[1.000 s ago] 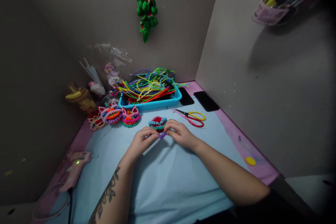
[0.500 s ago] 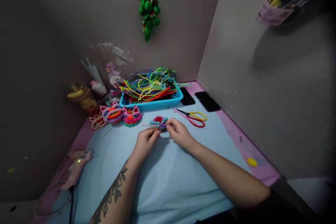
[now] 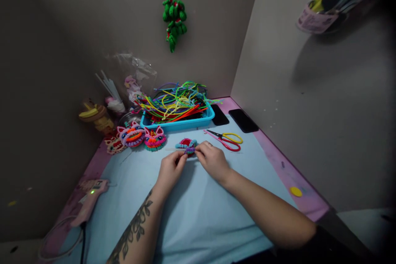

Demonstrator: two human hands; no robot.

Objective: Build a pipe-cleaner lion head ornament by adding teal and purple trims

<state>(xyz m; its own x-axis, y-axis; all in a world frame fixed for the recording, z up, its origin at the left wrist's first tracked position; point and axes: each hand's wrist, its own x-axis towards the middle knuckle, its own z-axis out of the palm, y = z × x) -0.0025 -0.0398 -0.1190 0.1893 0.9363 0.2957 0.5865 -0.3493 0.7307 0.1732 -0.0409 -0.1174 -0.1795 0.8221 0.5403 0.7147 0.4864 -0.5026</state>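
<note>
Between my two hands is a purple pipe cleaner (image 3: 189, 149), coiled around a thin pale stick (image 3: 170, 149). My left hand (image 3: 171, 168) pinches the coil's left side, the stick poking out past its fingers. At the coil's right end, the thumb and fingers of my right hand (image 3: 213, 160) are closed on it. Just behind the coil lies a blue and red pipe-cleaner piece (image 3: 186, 143), partly hidden by the coil and my fingers. Right of my right hand rest scissors (image 3: 227, 139) with yellow and red handles.
A blue tray (image 3: 177, 124) heaped with pipe cleaners (image 3: 182, 99) stands at the back, two dark phones (image 3: 243, 120) to its right. Finished pipe-cleaner animal heads (image 3: 155, 138) sit left of centre. A pink glue gun (image 3: 89, 202) with a lit green light lies front left, its cord trailing.
My right hand has turned over slightly at the coil's end, its back now facing up more. My left hand keeps its pinch. The whole view has shifted slightly.
</note>
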